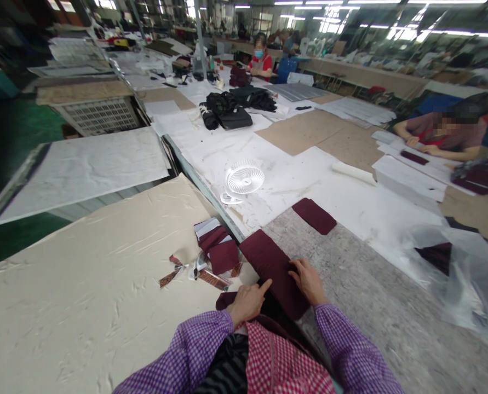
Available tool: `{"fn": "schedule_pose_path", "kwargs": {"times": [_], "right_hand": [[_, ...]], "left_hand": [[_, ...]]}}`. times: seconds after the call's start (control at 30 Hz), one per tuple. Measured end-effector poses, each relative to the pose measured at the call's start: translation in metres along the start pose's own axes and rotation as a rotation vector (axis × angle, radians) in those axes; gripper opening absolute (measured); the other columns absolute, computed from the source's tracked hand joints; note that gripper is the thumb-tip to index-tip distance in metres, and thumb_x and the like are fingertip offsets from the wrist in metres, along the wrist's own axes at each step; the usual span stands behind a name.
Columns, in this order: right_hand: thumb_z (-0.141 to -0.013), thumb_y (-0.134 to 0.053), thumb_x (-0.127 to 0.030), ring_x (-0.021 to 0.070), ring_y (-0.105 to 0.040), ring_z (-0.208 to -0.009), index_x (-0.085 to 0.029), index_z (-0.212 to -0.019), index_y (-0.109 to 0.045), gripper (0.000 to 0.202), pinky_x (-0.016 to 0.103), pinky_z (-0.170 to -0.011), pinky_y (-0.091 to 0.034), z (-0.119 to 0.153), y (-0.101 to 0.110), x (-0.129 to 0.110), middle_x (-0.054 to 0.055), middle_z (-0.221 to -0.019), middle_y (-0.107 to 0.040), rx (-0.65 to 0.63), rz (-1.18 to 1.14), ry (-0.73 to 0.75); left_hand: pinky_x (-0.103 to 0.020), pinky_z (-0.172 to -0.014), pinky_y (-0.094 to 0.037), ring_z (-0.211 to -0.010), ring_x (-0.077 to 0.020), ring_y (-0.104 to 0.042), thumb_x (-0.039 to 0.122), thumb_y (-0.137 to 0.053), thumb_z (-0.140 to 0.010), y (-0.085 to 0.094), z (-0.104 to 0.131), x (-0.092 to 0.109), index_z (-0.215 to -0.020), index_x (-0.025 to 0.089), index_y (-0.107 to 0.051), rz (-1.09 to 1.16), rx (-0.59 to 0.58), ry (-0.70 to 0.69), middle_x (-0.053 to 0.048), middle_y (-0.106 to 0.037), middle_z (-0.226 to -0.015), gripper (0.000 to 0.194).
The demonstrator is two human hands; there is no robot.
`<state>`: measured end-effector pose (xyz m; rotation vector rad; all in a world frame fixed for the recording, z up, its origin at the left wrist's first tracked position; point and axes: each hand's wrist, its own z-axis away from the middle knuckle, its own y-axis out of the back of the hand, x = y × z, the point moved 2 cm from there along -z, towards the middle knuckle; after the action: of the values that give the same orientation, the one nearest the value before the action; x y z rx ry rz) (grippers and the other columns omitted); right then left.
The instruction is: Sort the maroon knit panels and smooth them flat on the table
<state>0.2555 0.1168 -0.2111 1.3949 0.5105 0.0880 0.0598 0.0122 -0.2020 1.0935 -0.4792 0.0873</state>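
Note:
A long maroon fabric piece [270, 268] lies flat at the table edge in front of me. My left hand [250, 300] rests at its left edge, index finger stretched out and touching it, with other maroon cloth beneath the wrist. On the piece's right edge lies my right hand [307, 280], fingers spread and slightly bent, tips on the cloth. Farther back sits a smaller maroon piece [314, 216] on the grey surface. To the left is a stack of maroon and grey-blue pieces [223, 256] beside patterned strips [213, 279].
A white fan [245, 179] stands beyond the cloth. Clear plastic [465, 284] lies at the right. Dark folded cloth [235, 116] is farther back. One person [453, 128] works at the right, another [261, 63] at the far side. Crates [99, 116] stand at the left.

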Motion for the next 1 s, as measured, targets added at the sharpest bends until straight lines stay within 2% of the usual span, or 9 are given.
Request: {"fn": "schedule_pose_path", "kwargs": {"times": [0.1,0.37,0.6,0.67,0.73,0.83,0.9,1.0], "right_hand": [[-0.085,-0.052,-0.023,0.0204,-0.061,-0.090,-0.019,-0.106,-0.062,0.023,0.030,-0.079,-0.046,-0.002,0.002,-0.001,0.007,-0.100,-0.062,-0.019,-0.003,-0.003],[-0.085,-0.054,-0.024,0.0209,-0.060,-0.087,-0.020,-0.105,-0.062,0.022,0.031,-0.077,-0.044,0.002,0.005,-0.006,0.006,-0.094,-0.063,0.007,0.026,-0.020],[-0.082,-0.056,-0.024,0.0257,-0.054,-0.093,-0.021,-0.086,-0.062,0.008,0.037,-0.081,-0.039,0.005,0.011,-0.011,0.008,-0.095,-0.060,0.067,0.050,-0.037],[-0.082,-0.055,-0.025,0.0255,-0.054,-0.091,-0.020,-0.083,-0.060,0.007,0.037,-0.080,-0.039,0.006,0.009,-0.010,0.007,-0.090,-0.062,0.055,0.028,-0.033],[-0.083,-0.053,-0.026,0.0240,-0.056,-0.088,-0.020,-0.084,-0.059,0.009,0.036,-0.078,-0.041,0.006,0.006,-0.007,0.006,-0.086,-0.064,0.033,-0.008,-0.036],[-0.085,-0.050,-0.030,0.0224,-0.060,-0.090,-0.020,-0.094,-0.060,0.017,0.035,-0.081,-0.043,0.005,0.002,-0.002,0.006,-0.094,-0.067,0.000,-0.076,-0.051],[-0.085,-0.050,-0.036,0.0230,-0.061,-0.093,-0.020,-0.098,-0.061,0.023,0.035,-0.082,-0.044,0.004,0.003,0.004,0.007,-0.098,-0.068,-0.032,-0.117,-0.071],[-0.083,-0.051,-0.046,0.0248,-0.064,-0.088,-0.020,-0.098,-0.064,0.033,0.036,-0.077,-0.046,0.005,0.007,0.015,0.008,-0.094,-0.070,-0.093,-0.160,-0.127]], "left_hand": [[-0.039,-0.072,-0.050,-0.088,-0.0276,-0.066,0.026,-0.041,-0.087,0.000,0.000,0.000,-0.144,0.025,-0.020,-0.003,-0.001,0.002,-0.011,-0.067,-0.101,0.061],[-0.039,-0.071,-0.050,-0.087,-0.0281,-0.066,0.026,-0.042,-0.087,-0.002,0.000,0.000,-0.144,0.025,-0.021,-0.006,0.011,-0.003,-0.011,-0.067,-0.101,0.061],[-0.038,-0.073,-0.050,-0.088,-0.0276,-0.066,0.027,-0.040,-0.088,0.003,0.001,-0.001,-0.145,0.025,-0.020,-0.006,-0.012,-0.005,-0.011,-0.067,-0.102,0.060],[-0.038,-0.074,-0.050,-0.089,-0.0270,-0.065,0.027,-0.040,-0.088,0.004,0.002,0.000,-0.145,0.025,-0.019,-0.004,-0.023,-0.003,-0.011,-0.066,-0.103,0.061],[-0.038,-0.074,-0.050,-0.090,-0.0268,-0.065,0.027,-0.040,-0.088,0.005,0.002,0.000,-0.145,0.026,-0.019,-0.001,-0.028,-0.003,-0.011,-0.066,-0.104,0.061],[-0.039,-0.075,-0.050,-0.090,-0.0270,-0.065,0.026,-0.040,-0.087,0.005,0.002,0.000,-0.145,0.026,-0.019,0.005,-0.025,-0.001,-0.011,-0.066,-0.104,0.061],[-0.039,-0.075,-0.049,-0.090,-0.0265,-0.064,0.026,-0.040,-0.087,0.005,0.002,-0.001,-0.145,0.026,-0.020,0.014,-0.023,-0.001,-0.011,-0.066,-0.104,0.061],[-0.037,-0.076,-0.049,-0.091,-0.0255,-0.064,0.026,-0.041,-0.087,0.004,0.002,-0.001,-0.144,0.027,-0.020,0.025,-0.012,0.004,-0.010,-0.066,-0.104,0.061]]}}
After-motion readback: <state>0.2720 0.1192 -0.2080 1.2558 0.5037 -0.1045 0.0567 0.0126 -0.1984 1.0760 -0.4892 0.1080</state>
